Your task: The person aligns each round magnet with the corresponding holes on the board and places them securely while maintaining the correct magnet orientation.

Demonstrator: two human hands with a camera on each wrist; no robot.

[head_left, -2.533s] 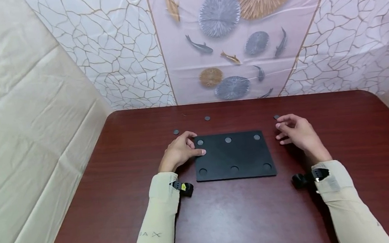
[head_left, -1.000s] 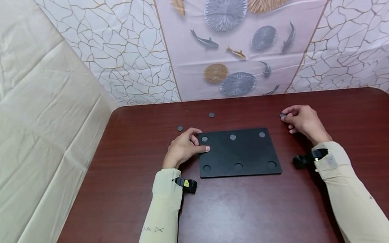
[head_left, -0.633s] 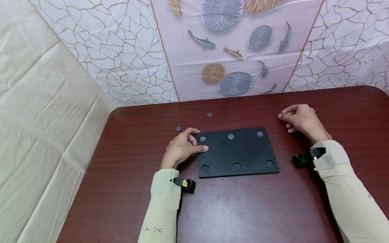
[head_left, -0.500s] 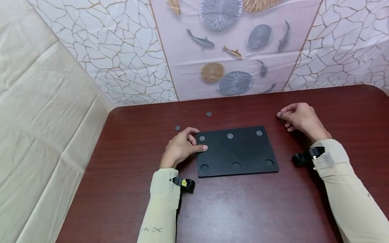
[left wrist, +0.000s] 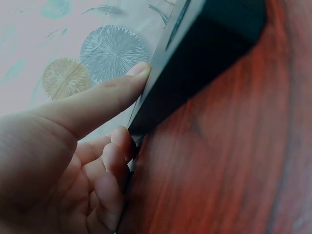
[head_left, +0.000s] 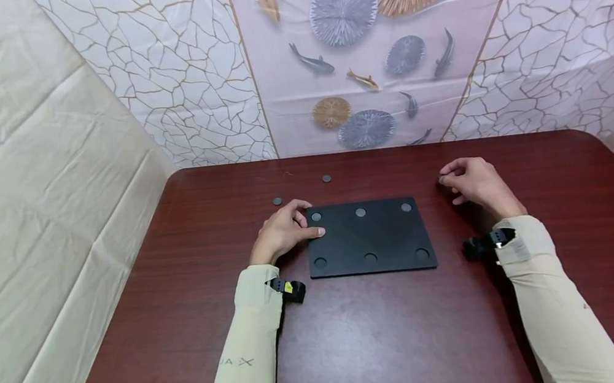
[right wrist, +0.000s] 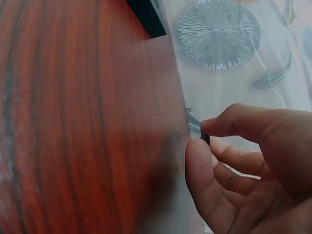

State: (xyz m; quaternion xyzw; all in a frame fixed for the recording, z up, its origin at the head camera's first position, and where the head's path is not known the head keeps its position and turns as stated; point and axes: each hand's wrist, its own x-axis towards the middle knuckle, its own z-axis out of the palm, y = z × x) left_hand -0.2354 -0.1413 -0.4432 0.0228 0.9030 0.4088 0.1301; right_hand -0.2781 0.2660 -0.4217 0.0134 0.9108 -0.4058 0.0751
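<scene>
Smooth cream cloth sleeves (head_left: pixel 556 297) reach over a glossy red-brown wood-grain table (head_left: pixel 376 333); the left one bears dark print, perhaps an X and other letters, too small to read surely. A black wrist unit (head_left: pixel 296 292) there carries a yellow sticker (head_left: pixel 288 287). Beyond lies a flat, matte black rectangular board (head_left: pixel 369 235): three round hollows (head_left: pixel 371 258) along its near edge, three grey discs (head_left: pixel 361 213) seated along the far one. The left hand (head_left: pixel 284 234) grips its left edge, thumb on top, fingers curled against the side. Right of the board, the right hand (head_left: pixel 477 182) pinches a thin dark disc (right wrist: pixel 205 139) between thumb and forefinger. Two loose discs (head_left: pixel 327 178) lie farther back, before a creased sheet (head_left: pixel 201 72) printed with fish and crackle lines.
</scene>
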